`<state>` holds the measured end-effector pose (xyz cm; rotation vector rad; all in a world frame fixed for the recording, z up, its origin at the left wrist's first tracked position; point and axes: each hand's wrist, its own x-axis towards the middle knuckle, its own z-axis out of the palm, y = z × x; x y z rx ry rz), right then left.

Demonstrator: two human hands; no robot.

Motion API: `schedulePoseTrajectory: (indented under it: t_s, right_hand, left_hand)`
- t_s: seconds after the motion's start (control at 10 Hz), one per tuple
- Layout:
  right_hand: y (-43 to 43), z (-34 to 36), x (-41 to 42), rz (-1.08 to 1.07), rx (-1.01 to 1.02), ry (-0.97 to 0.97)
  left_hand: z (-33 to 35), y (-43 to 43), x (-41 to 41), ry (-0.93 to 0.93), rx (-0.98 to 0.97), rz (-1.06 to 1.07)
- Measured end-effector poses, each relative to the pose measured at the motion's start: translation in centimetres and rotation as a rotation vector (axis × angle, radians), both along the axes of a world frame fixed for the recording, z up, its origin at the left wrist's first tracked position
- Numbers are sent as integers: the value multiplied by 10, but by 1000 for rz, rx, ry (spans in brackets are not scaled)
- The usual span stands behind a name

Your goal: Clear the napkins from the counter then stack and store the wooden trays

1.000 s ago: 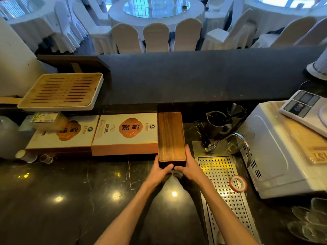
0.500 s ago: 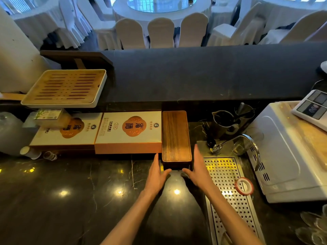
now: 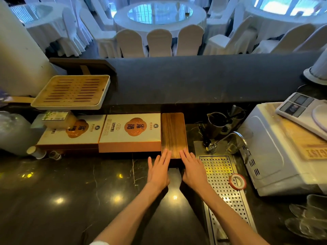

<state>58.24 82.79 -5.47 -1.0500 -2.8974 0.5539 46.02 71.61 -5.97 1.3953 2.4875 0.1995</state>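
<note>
Here, both hands are lying flat and open, palms down, at the near end of the dark wooden tray point(image 3: 174, 134). The left hand point(image 3: 158, 171) is spreading its fingers so that the tips are resting on the tray's near left corner, while the right hand point(image 3: 192, 167) is laying its fingertips on the near right corner; neither is gripping anything. The tray is sitting lengthwise on the black marble counter point(image 3: 67, 197), its far end reaching toward the raised dark bar ledge point(image 3: 203, 76). Its left edge is lying right against a white-and-orange gift box point(image 3: 131, 132), and a second such box point(image 3: 74, 133) is sitting further left. To the tray's right, a perforated steel drip tray point(image 3: 223, 184) is carrying a roll of red tape point(image 3: 237, 181). A slatted bamboo tea tray point(image 3: 72, 91) is resting higher up at the left.
</note>
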Motion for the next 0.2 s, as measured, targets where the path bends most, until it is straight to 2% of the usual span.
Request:
schedulePoseTrajectory:
  t_s: [0.1, 0.2]
  right_hand:
    - [6, 31, -10, 30, -8, -32]
    - [-10, 57, -2, 8, -19, 46]
  left_hand:
    - [33, 4, -5, -43, -65, -32]
    - [66, -9, 3, -41, -7, 14]
